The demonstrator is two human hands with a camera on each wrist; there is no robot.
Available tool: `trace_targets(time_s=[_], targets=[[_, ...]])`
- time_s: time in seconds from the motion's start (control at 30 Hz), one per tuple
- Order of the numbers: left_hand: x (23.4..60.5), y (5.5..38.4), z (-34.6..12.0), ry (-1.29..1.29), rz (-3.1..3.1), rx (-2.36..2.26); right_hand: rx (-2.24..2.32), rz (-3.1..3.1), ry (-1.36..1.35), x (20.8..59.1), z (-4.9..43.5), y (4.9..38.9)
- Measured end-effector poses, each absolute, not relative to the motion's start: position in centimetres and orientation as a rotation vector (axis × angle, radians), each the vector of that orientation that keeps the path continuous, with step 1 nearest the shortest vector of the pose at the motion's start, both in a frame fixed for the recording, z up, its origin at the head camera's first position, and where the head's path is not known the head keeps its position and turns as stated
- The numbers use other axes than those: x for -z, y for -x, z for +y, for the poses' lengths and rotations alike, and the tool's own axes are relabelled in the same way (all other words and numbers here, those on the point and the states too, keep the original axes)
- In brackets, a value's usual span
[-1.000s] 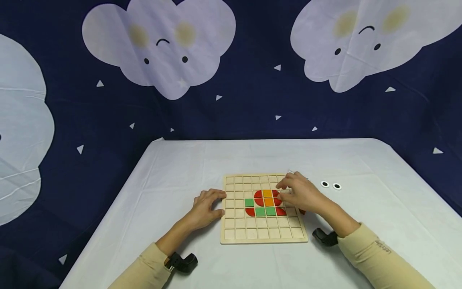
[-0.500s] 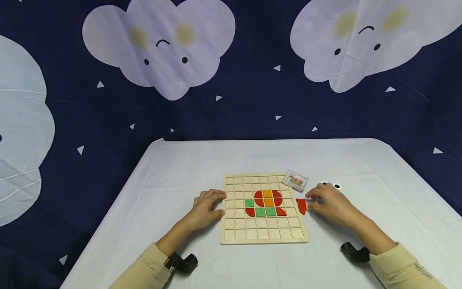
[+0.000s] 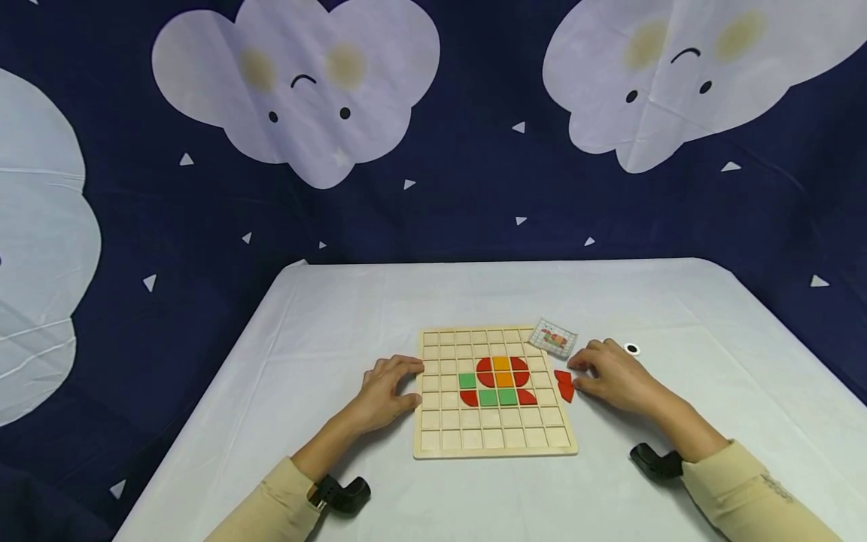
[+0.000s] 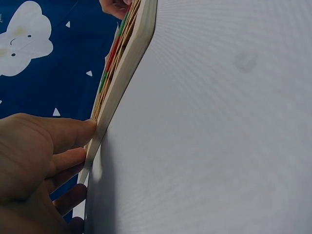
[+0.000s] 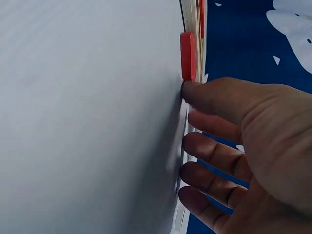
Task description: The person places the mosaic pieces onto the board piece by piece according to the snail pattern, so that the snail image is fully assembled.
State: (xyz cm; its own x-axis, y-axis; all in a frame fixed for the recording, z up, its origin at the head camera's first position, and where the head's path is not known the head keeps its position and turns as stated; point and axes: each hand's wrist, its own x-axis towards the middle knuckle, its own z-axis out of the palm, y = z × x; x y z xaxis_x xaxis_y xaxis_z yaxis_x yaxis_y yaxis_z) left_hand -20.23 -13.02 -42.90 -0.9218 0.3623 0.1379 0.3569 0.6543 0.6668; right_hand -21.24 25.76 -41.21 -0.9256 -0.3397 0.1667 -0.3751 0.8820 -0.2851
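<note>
Some red pieces [image 3: 566, 391] and the right hand [image 3: 618, 376], its grip parted, no hold visible, lie right of the grid board [image 3: 493, 437]. Left hand [image 3: 389, 391], grip spread, touches the board's left edge.

Looks onto a navy fabric backdrop [image 3: 440, 229] across the upper half of the frame. Shows a pale printed cloud [image 3: 308, 147] at upper left, a similar cloud [image 3: 667, 117] at upper right, a cropped cloud [image 3: 37, 233] along the left edge, and scattered white triangles [image 3: 186, 159]. Includes a white-covered surface [image 3: 379, 297] below.
</note>
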Motion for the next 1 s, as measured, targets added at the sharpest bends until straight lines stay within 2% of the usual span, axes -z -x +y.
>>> trace_targets(time_s=[0.47, 1.0], targets=[[42.9, 20.3, -13.0, -0.598, 2.836, -1.165, -0.464, -2.981, -0.598, 41.0, 24.3, 22.3], [42.9, 20.2, -13.0, -0.621, 2.854, -1.144, -0.509, -2.931, -0.638, 41.5, 25.6, 21.4]])
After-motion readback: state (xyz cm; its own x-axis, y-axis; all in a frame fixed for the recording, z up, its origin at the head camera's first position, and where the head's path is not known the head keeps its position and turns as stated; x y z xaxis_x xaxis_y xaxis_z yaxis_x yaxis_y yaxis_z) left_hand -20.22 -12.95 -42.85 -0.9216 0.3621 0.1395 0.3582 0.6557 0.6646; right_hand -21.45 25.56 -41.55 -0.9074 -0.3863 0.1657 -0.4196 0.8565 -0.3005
